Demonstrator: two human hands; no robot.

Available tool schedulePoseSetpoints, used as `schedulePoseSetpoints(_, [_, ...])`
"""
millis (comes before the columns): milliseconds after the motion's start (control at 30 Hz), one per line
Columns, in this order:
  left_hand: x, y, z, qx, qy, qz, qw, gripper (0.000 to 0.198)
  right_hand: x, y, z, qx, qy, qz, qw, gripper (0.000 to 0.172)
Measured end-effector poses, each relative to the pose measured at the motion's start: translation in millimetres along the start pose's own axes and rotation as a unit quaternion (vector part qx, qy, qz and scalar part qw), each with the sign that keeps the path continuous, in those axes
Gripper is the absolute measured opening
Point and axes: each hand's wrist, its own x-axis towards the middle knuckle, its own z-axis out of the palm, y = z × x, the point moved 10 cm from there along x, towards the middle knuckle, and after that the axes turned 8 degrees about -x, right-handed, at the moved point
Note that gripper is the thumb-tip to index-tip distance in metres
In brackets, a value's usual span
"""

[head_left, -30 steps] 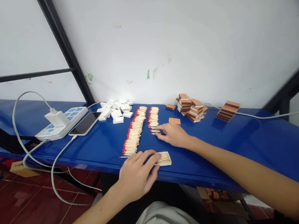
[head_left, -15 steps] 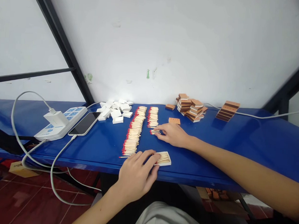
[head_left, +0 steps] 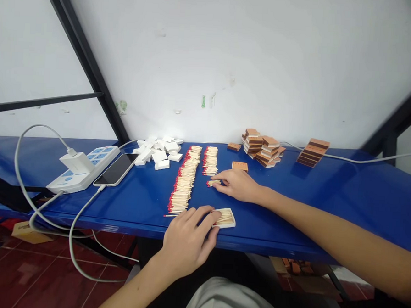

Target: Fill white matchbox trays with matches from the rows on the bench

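My left hand [head_left: 190, 233] grips the left end of a white matchbox tray [head_left: 231, 225] at the table's front edge. Matches [head_left: 225, 217] lie inside that tray, partly hidden by my fingers. Farther back, my right hand [head_left: 240, 184] pinches a small bundle of red-tipped matches [head_left: 213, 183] against the blue table. Just behind its fingertips runs a short row of matches [head_left: 210, 161]. A longer row of matches [head_left: 184, 182] stretches to the left of it. Behind my right hand lies an orange matchbox sleeve or box [head_left: 240, 166].
White trays [head_left: 159, 150] are heaped at the back left. Stacked brown matchboxes [head_left: 262, 148] and a leaning block of matchbox sleeves [head_left: 313, 153] stand at the back right. A phone [head_left: 117, 170], a power strip [head_left: 84, 168] and looping white cables [head_left: 71, 243] occupy the left side.
My right hand's fingers have drawn the small bundle of matches together and slightly toward me, away from the short row. My left hand and the tray have stayed put.
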Motion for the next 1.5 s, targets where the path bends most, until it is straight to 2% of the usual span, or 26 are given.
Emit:
schedulePoseSetpoints(167, [1, 0, -0.2, 0.001, -0.001, 0.001, 1.0, 0.027, -3, -13, -1, -0.036, -0.026, -0.056, 0.997, 0.031])
schedulePoseSetpoints(367, [2, -1, -3.1, -0.018, 0.007, -0.001, 1.0, 0.026, -8, -16, -3, -0.071, -0.04, -0.055, 0.995, 0.027])
schedulePoseSetpoints(600, [2, -3, -5.8, -0.034, 0.01, -0.012, 0.999, 0.027, -21, -36, -5, -0.245, -0.03, -0.099, 0.964, 0.024])
schedulePoseSetpoints(700, [2, -5, -6.1, -0.046, 0.007, -0.025, 0.999, 0.028, -27, -40, -6, -0.269, -0.05, -0.105, 0.956, 0.025])
schedulePoseSetpoints(800, [2, -8, -6.0, -0.061, 0.003, -0.037, 0.997, 0.03, -31, -40, -10, -0.239, -0.08, -0.101, 0.962, 0.022])
schedulePoseSetpoints(933, [1, -13, -6.2, -0.083, -0.004, -0.052, 0.995, 0.034, -35, -39, -9, -0.134, -0.133, -0.113, 0.976, 0.017])
schedulePoseSetpoints(1100, [0, -17, -6.6, -0.102, -0.009, -0.06, 0.993, 0.034, -34, -35, -8, -0.024, -0.162, -0.094, 0.982, 0.012])
schedulePoseSetpoints(1333, [1, -17, -4.2, -0.105, -0.014, -0.062, 0.992, 0.034, -35, -35, -8, -0.001, -0.16, -0.098, 0.982, 0.014])
schedulePoseSetpoints(1500, [0, -18, -5.0, -0.109, -0.013, -0.065, 0.992, 0.034, -33, -38, -10, 0.089, -0.128, -0.124, 0.98, 0.011])
